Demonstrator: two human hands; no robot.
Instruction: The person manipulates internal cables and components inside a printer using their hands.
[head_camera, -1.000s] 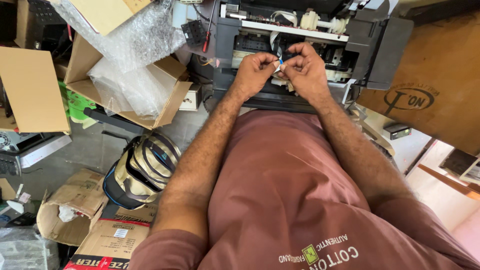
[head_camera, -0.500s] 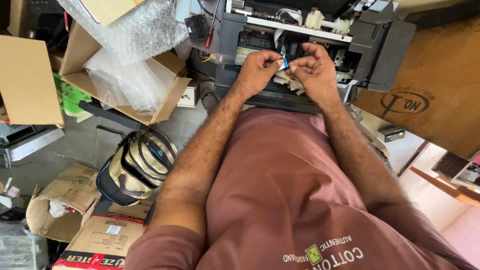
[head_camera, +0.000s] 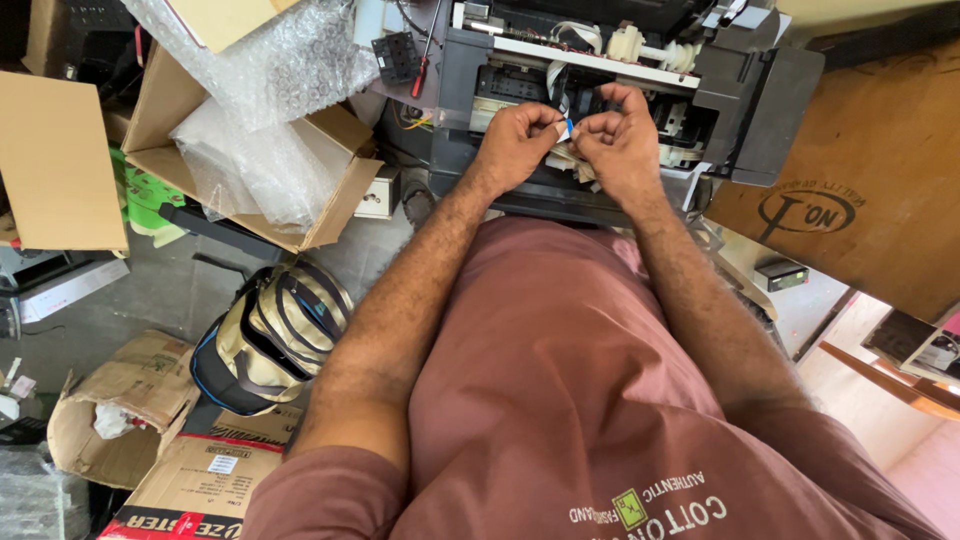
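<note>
Pinching a thin white ribbon cable with a blue tip (head_camera: 565, 129), our left hand (head_camera: 515, 145) and right hand (head_camera: 620, 150) meet over the opened grey printer (head_camera: 600, 70); an open cardboard box (head_camera: 330, 190) beside it holds clear bubble wrap (head_camera: 250, 165).

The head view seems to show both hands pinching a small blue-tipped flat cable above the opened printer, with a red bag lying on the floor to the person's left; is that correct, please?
Nearly. The left hand and right hand do pinch the blue-tipped flat cable above the opened printer, but the bag on the floor is beige with dark straps and blue trim, not red. The head view shows this.
</note>
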